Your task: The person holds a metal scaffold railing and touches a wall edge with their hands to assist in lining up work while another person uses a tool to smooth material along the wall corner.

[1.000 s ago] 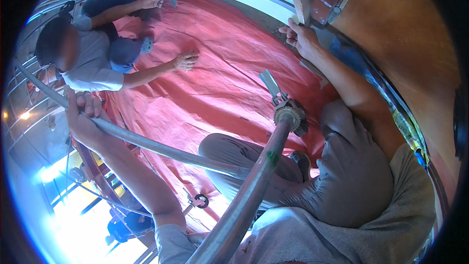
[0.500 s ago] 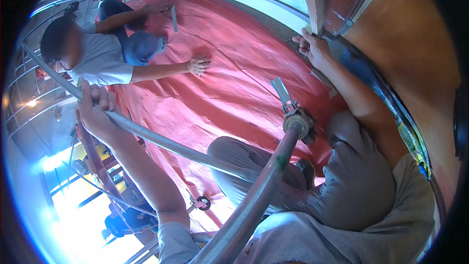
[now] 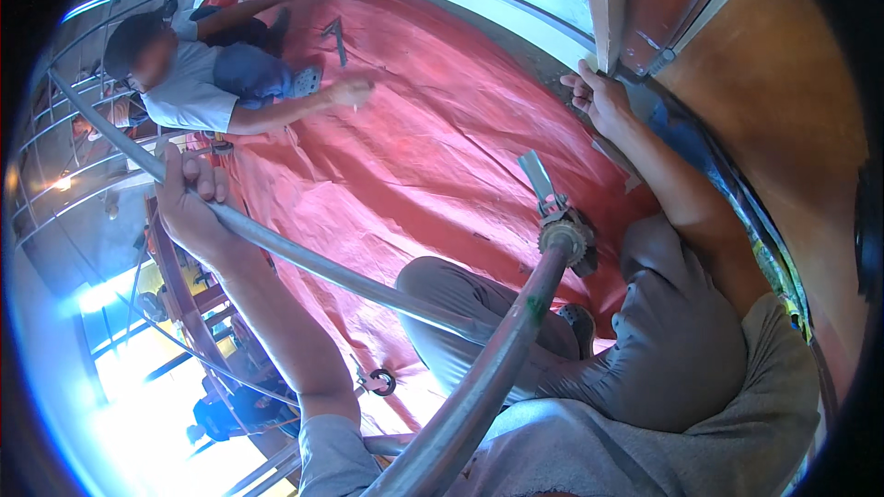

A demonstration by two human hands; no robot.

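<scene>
My left hand (image 3: 196,202) is wrapped round a grey metal tube (image 3: 318,264) that slants from the upper left to an upright pole beside my legs. That thicker metal pole (image 3: 502,350) rises in front of my body. At its lower end sits a caster wheel (image 3: 573,241) with a metal brake plate. Up at the right, my right hand (image 3: 599,103) is beside the foot of a pale door frame (image 3: 600,14). Its forefinger reaches toward the frame while the other fingers bend loosely, with nothing visible in them.
A creased red sheet (image 3: 414,166) covers the floor. Across it another person (image 3: 198,83) crouches near a metal bracket (image 3: 338,40). Another caster (image 3: 378,381) stands below my left arm. Scaffold tubes (image 3: 74,143) rise at the left. A brown panel (image 3: 783,120) borders the right.
The other person has leaned back and drawn the near hand up off the sheet; the far hand has left the metal bracket. My hands keep nearly the same places.
</scene>
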